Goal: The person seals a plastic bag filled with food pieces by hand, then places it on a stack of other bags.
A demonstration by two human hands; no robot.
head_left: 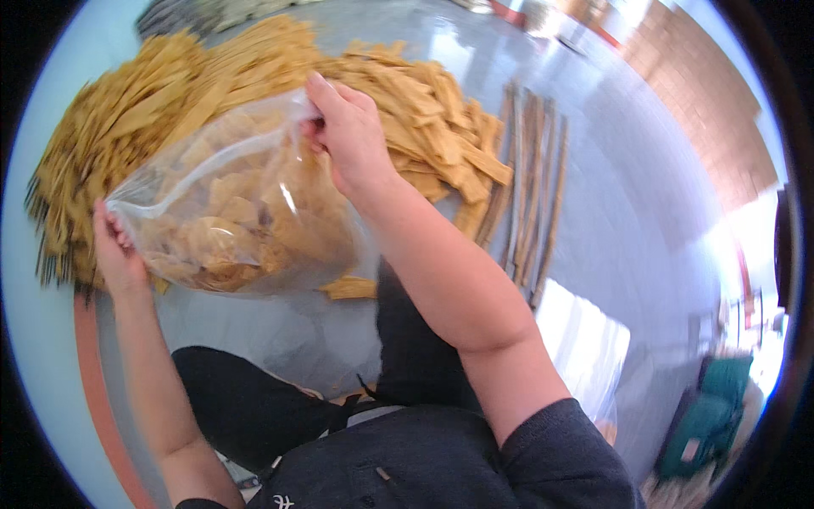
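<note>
A clear plastic bag [254,199] with yellowish-brown dried pieces inside is held up in front of me, above the floor. My left hand [119,250] grips its left upper corner, fingers curled round the plastic. At the opposite corner, my right hand [349,136] pinches the bag with its thumb on top. A whitish strip runs along the bag's upper edge between the hands; whether the mouth is open I cannot tell. Just behind the bag lies a big heap of flat yellow-brown strips [415,106], spread wide to the left and partly hidden by the bag.
Several long thin brown sticks [530,178] lie side by side right of the heap. White plastic bags [581,339] rest on the grey floor [627,212] by my right arm. A dark green object [708,416] stands at the lower right. A reddish floor stripe [95,373] runs at the left.
</note>
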